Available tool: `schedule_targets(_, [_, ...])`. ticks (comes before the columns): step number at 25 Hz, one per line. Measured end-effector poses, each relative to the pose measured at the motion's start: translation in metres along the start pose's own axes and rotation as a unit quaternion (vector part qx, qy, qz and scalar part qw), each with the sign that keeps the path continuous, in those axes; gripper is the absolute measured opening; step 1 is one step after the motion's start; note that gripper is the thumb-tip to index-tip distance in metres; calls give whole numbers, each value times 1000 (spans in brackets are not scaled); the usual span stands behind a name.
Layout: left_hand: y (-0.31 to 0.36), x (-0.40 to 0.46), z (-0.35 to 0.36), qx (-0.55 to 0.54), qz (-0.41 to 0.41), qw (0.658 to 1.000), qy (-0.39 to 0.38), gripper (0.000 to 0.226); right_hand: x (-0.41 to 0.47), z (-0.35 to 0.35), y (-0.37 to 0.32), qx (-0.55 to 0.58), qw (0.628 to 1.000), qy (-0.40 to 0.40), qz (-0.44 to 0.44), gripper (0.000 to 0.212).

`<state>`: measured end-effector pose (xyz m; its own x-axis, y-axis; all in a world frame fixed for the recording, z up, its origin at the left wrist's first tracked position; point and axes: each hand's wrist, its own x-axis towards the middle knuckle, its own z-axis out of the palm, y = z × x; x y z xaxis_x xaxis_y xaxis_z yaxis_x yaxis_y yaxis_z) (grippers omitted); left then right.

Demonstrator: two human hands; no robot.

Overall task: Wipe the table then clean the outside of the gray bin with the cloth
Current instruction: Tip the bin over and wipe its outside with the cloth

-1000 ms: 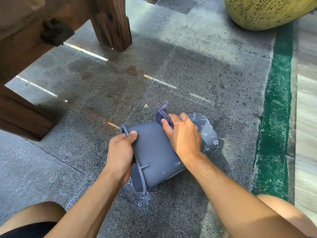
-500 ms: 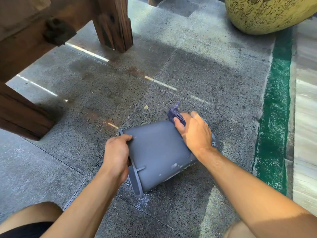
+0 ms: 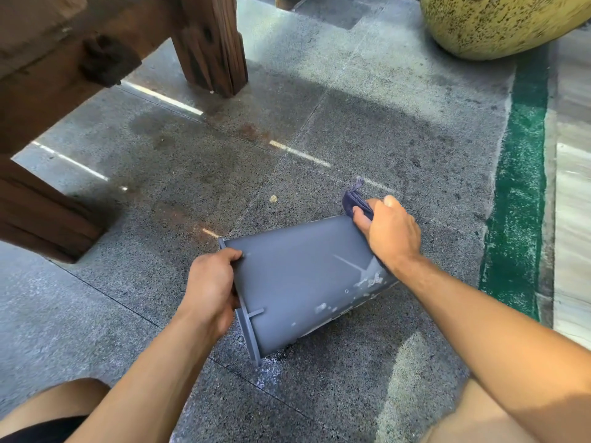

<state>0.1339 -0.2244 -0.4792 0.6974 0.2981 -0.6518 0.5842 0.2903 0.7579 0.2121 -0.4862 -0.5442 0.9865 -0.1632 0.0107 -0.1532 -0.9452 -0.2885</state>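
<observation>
Bin (image 3: 300,282) lay on its side on floor at 6 o'clock, left hand (image 3: 209,290) clamped on rim, right hand (image 3: 388,233) w/ fingers closed on cloth (image 3: 353,199) now slid out to base end, so outside wipe seemed nearly thru.

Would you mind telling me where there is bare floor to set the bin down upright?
Bare speckled floor lies beyond the gray plastic bin, between the wooden table leg and the green painted strip. It is crowded nearer: both hands, the dark blue cloth and knees.
</observation>
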Motion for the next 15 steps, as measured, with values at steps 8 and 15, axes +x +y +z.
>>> schedule_targets(8, [-4, 2, -4, 19, -7, 999, 24, 9, 21, 7, 30, 56, 995, -38, 72, 40])
schedule_targets(15, [-5, 3, -12, 18, -5, 1000, 11, 6, 8, 30, 66, 55, 976, -165, 129, 28])
